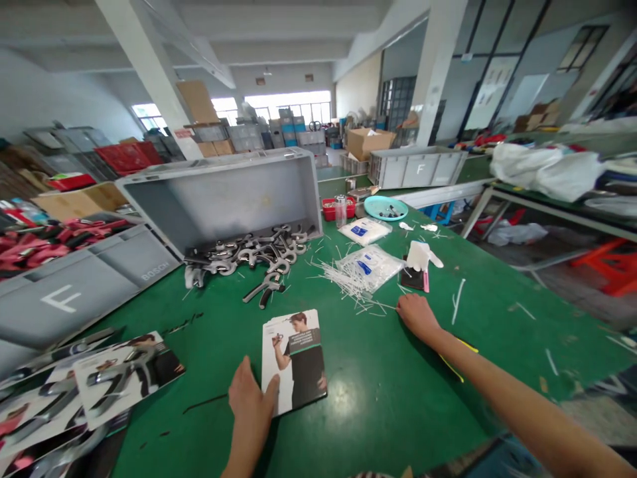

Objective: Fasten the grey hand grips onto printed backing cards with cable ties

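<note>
My left hand is open at the left edge of a stack of printed cards, its thumb against the edge and its fingers apart. Farther right, my right hand is pinched on the end of a thin white plastic tie. That tie lies at the edge of a loose pile of white ties, beside an opened clear bag. Grey-and-black hand grips lie on the green table beyond the cards, and more spill from a tipped grey crate.
Cards with grips attached are piled at left, by a grey crate of pink-and-black parts. Toward the back are a red tray, a clear jar and a turquoise dish. White gloves lie near my right hand.
</note>
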`<state>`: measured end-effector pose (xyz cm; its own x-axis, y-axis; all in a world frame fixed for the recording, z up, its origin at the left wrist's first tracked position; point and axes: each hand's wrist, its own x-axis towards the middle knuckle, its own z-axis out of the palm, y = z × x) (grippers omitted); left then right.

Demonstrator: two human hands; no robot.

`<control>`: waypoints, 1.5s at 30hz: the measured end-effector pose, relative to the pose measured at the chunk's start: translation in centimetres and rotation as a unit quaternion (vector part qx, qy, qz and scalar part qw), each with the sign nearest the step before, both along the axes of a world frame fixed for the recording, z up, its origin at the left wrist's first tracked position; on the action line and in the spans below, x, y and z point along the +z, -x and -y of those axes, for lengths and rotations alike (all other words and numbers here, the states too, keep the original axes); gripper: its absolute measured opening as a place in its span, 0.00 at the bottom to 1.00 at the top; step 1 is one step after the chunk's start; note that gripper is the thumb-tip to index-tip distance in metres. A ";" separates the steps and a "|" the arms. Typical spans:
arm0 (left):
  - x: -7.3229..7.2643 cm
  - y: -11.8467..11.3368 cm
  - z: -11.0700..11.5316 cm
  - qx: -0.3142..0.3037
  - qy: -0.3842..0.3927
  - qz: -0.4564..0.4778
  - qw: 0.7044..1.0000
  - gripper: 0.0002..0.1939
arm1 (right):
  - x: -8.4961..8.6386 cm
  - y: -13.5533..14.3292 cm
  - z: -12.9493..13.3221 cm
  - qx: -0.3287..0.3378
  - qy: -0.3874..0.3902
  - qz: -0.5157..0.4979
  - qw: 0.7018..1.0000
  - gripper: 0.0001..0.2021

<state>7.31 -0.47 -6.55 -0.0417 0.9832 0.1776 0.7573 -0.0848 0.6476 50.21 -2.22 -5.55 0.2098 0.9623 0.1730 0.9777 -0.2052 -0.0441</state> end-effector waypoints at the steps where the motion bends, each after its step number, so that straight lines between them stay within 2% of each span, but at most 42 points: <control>1: -0.6 0.5 -0.1 0.006 -0.040 -0.040 0.998 0.35 | 0.4 -0.2 0.0 0.004 0.004 -0.002 1.000 0.04; 3: -1.1 0.9 0.0 -0.037 -0.085 -0.068 0.993 0.30 | 1.4 -0.4 0.2 0.005 0.005 -0.012 1.000 0.04; 5: -0.5 0.6 0.5 -0.148 -0.088 -0.055 0.983 0.20 | 2.8 0.3 0.8 0.002 -0.003 -0.028 1.000 0.05; 7: 1.0 -0.5 1.3 -0.258 -0.077 -0.028 0.963 0.16 | 4.2 2.3 1.6 0.016 -0.009 -0.053 0.998 0.06; 9: 3.0 -1.9 1.9 -0.328 -0.092 -0.007 0.940 0.18 | 5.4 5.8 2.6 0.069 0.013 -0.140 0.988 0.06; 10: 3.9 -2.7 2.1 -0.352 -0.109 -0.006 0.929 0.18 | 5.8 7.9 3.1 0.107 0.042 -0.231 0.966 0.05; 12: 5.3 -3.8 2.3 -0.390 -0.137 -0.017 0.910 0.18 | 6.5 11.9 4.0 0.168 0.130 -0.412 0.886 0.06; 14: 5.7 -4.1 2.3 -0.409 -0.135 -0.033 0.902 0.16 | 7.0 14.9 4.3 0.183 0.200 -0.544 0.794 0.07; 15: 5.6 -4.0 2.4 -0.409 -0.131 -0.037 0.902 0.14 | 7.1 16.0 4.2 0.176 0.220 -0.589 0.757 0.08; 17: 4.8 -3.2 2.6 -0.385 -0.130 -0.030 0.913 0.11 | 7.1 17.3 3.5 0.153 0.238 -0.656 0.700 0.09; 19: 4.0 -2.3 2.7 -0.332 -0.105 0.010 0.937 0.10 | 6.8 18.3 2.4 0.138 0.231 -0.713 0.647 0.10; 21: 3.5 -1.4 2.6 -0.266 -0.018 0.104 0.958 0.09 | 6.1 19.7 1.3 0.131 0.214 -0.765 0.593 0.13; 22: 3.4 -1.1 2.4 -0.235 0.040 0.160 0.958 0.08 | 5.8 20.6 0.8 0.126 0.203 -0.782 0.576 0.15; 24: 3.6 -0.6 1.9 -0.193 0.141 0.247 0.939 0.08 | 4.9 22.7 0.1 0.109 0.191 -0.787 0.577 0.17; 27: 3.9 0.0 1.2 -0.193 0.196 0.258 0.926 0.09 | 3.8 25.3 -0.4 0.089 0.183 -0.752 0.627 0.14; 29: 3.8 0.8 0.8 -0.198 0.174 0.191 0.945 0.11 | 3.1 26.0 -0.7 0.077 0.172 -0.737 0.649 0.15; 32: 2.8 2.1 -0.2 -0.126 0.127 0.031 0.983 0.14 | 1.9 26.0 -1.2 0.023 0.150 -0.737 0.659 0.17; 34: 2.0 2.7 -1.2 -0.078 0.124 -0.051 0.988 0.18 | 1.1 25.7 -1.5 -0.010 0.141 -0.748 0.648 0.17; 36: 1.3 2.9 -2.4 -0.085 0.147 -0.081 0.982 0.15 | 0.4 25.5 -1.7 -0.018 0.128 -0.772 0.622 0.16; 38: 1.0 2.8 -3.5 -0.100 0.179 -0.054 0.977 0.09 | 0.0 25.4 -1.9 -0.007 0.107 -0.801 0.588 0.16; 40: 1.0 2.6 -4.4 -0.089 0.197 0.003 0.976 0.07 | -0.1 25.1 -1.9 0.007 0.091 -0.816 0.571 0.18; 42: 1.0 2.4 -4.9 -0.073 0.174 0.031 0.982 0.11 | -0.1 24.6 -1.9 0.017 0.084 -0.815 0.574 0.18; 45: 0.7 1.6 -5.3 -0.096 0.099 -0.012 0.990 0.25 | -0.1 23.6 -1.7 0.013 0.071 -0.809 0.583 0.12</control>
<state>5.70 4.83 -5.86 0.1508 0.9883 -0.0211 0.7555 -0.1015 0.6472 26.63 -0.54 -5.68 -0.0269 0.9493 -0.3132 -0.3184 -0.3052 -0.8975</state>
